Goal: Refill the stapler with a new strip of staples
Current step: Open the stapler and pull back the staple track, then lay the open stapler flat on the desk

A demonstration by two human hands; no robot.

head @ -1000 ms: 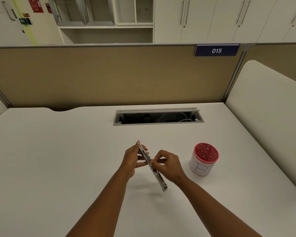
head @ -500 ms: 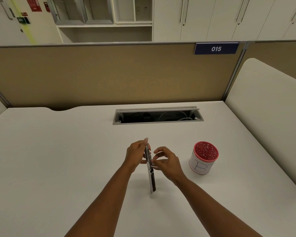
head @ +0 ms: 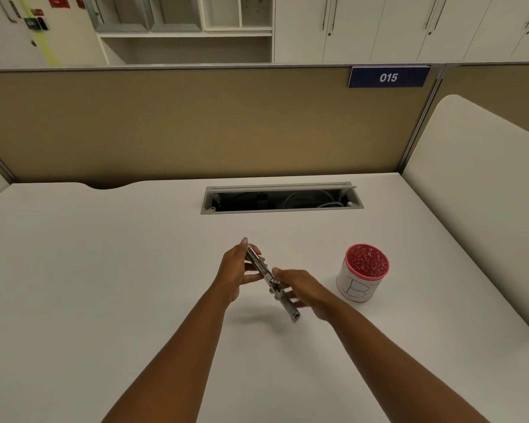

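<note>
A slim metal stapler (head: 272, 282) is held above the white desk (head: 104, 270), slanting from upper left down to lower right. My left hand (head: 235, 271) grips its upper end between thumb and fingers. My right hand (head: 303, 288) holds the lower half from the right side, fingers wrapped behind it. The stapler's lower tip (head: 295, 315) sticks out below my right hand. I cannot make out any strip of staples.
A white cup with a red patterned inside (head: 364, 271) stands on the desk to the right of my hands. An open cable tray (head: 281, 199) is set into the desk further back. A tan partition (head: 196, 123) closes the far side, and a white panel (head: 483, 184) the right.
The stapler swung from hanging almost straight down to slanting down to the right. My right hand slid lower along it and closed around it. The view tilted down slightly.
</note>
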